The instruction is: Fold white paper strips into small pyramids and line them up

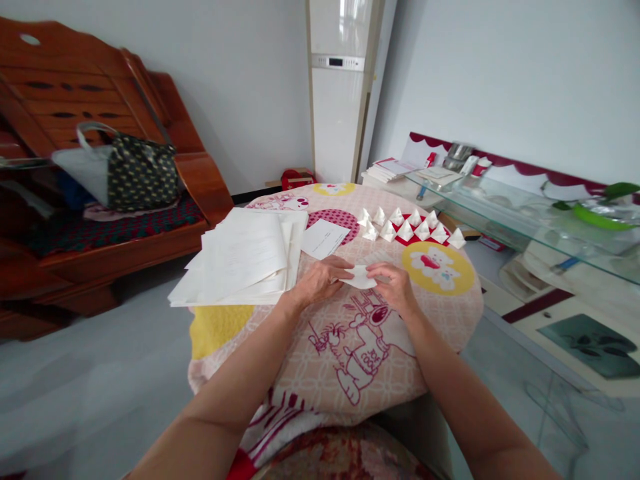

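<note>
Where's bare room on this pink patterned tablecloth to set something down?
Free: the tablecloth between both forearms, and its yellow bear circle, right of the right hand, nearer than the folded white paper pyramids. Crowded: left, under stacked white paper sheets; far right, under those pyramids.

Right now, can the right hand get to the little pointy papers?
Probably yes: nothing stands between the right hand and the pointy papers, though it is holding a small paper.
</note>
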Action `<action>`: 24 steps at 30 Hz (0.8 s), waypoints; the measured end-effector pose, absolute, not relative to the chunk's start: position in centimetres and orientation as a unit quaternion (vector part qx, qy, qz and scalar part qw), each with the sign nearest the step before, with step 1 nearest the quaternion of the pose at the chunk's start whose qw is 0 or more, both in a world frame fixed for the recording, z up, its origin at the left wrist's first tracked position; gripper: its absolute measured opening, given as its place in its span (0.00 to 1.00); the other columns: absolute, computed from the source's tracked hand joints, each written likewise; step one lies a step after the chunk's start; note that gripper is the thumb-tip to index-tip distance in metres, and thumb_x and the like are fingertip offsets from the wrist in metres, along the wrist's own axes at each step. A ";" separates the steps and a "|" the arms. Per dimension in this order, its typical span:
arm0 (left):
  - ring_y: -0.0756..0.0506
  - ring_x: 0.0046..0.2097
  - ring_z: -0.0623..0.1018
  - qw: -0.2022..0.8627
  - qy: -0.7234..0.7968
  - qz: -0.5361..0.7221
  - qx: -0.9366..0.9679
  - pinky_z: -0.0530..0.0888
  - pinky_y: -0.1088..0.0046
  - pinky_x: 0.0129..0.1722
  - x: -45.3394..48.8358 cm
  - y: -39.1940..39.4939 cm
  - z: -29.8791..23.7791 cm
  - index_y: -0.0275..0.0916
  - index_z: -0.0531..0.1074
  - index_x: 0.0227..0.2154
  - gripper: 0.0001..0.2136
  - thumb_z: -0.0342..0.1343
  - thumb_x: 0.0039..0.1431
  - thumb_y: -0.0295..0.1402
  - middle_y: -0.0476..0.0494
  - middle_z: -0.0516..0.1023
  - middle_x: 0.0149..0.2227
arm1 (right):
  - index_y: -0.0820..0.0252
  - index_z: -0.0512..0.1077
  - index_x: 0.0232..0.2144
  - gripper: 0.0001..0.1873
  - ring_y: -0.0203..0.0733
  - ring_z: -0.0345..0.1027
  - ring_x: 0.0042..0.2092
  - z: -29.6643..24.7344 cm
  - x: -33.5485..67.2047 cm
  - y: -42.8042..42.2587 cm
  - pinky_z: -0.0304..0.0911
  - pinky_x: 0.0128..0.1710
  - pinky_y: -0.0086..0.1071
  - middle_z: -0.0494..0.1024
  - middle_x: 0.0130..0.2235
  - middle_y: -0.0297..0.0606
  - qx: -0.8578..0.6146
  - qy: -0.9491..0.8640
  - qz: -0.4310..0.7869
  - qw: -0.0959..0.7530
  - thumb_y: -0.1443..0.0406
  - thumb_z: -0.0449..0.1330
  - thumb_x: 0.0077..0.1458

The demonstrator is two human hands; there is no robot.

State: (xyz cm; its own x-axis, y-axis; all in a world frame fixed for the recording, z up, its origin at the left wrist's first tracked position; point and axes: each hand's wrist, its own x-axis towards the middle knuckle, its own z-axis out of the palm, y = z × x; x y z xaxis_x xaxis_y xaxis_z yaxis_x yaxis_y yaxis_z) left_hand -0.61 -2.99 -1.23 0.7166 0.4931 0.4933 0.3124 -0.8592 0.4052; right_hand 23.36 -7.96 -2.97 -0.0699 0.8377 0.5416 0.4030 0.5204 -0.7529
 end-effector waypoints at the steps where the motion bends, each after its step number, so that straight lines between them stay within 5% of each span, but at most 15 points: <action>1: 0.42 0.55 0.79 0.144 0.212 0.277 0.926 0.75 0.63 0.56 -0.6 -3.1 -1.1 0.40 0.81 0.45 0.14 0.55 0.61 0.24 0.36 0.81 0.53 | 0.56 0.79 0.28 0.07 0.45 0.76 0.43 -3.1 23.5 -8.1 0.70 0.46 0.39 0.83 0.39 0.41 -0.442 -0.727 0.186 0.491 0.71 0.64 0.47; 8: 0.45 0.46 0.81 0.185 0.180 0.143 0.956 0.74 0.74 0.48 0.2 -3.3 -1.1 0.41 0.83 0.36 0.15 0.55 0.52 0.19 0.45 0.85 0.41 | 0.56 0.79 0.26 0.12 0.43 0.73 0.38 -3.2 24.1 -8.8 0.67 0.39 0.34 0.81 0.33 0.38 -0.431 -0.825 0.157 0.330 0.77 0.61 0.46; 12: 0.46 0.41 0.80 0.236 0.235 0.149 0.931 0.73 0.76 0.42 -0.3 -3.0 -1.0 0.41 0.83 0.35 0.13 0.56 0.52 0.22 0.46 0.85 0.38 | 0.58 0.77 0.24 0.06 0.41 0.72 0.35 -2.5 24.2 -9.0 0.65 0.37 0.33 0.79 0.31 0.37 -0.431 -0.817 0.202 0.326 0.73 0.63 0.48; 18: 0.51 0.27 0.70 0.292 0.375 0.183 0.860 0.62 0.77 0.28 -0.5 -3.0 -0.8 0.36 0.81 0.30 0.11 0.55 0.58 0.33 0.50 0.75 0.22 | 0.60 0.67 0.16 0.14 0.33 0.58 0.23 -2.5 23.9 -8.9 0.50 0.24 0.28 0.66 0.19 0.29 -0.538 -0.719 0.255 0.360 0.65 0.61 0.50; 22: 0.52 0.24 0.64 0.276 0.477 0.193 0.812 0.58 0.75 0.26 0.4 -2.9 -0.8 0.36 0.74 0.20 0.13 0.57 0.57 0.36 0.53 0.68 0.18 | 0.61 0.74 0.24 0.05 0.33 0.61 0.21 -2.8 22.8 -8.1 0.51 0.21 0.27 0.70 0.19 0.29 -0.601 -0.619 0.323 0.390 0.65 0.61 0.47; 24: 0.51 0.24 0.66 0.273 0.523 0.181 0.787 0.59 0.75 0.27 0.9 -2.8 -0.8 0.37 0.73 0.19 0.13 0.57 0.57 0.36 0.52 0.69 0.17 | 0.63 0.78 0.35 0.12 0.34 0.64 0.20 -2.9 22.2 -7.8 0.54 0.20 0.26 0.73 0.21 0.29 -0.626 -0.567 0.343 0.411 0.66 0.61 0.46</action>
State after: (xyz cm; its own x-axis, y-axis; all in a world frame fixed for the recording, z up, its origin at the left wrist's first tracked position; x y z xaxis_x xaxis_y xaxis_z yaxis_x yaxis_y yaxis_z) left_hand 0.88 -2.85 -0.82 0.3875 0.9219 -0.0005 0.7242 -0.3041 0.6189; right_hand 22.25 -7.76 -2.93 0.1225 0.9918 0.0362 0.4271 -0.0197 -0.9040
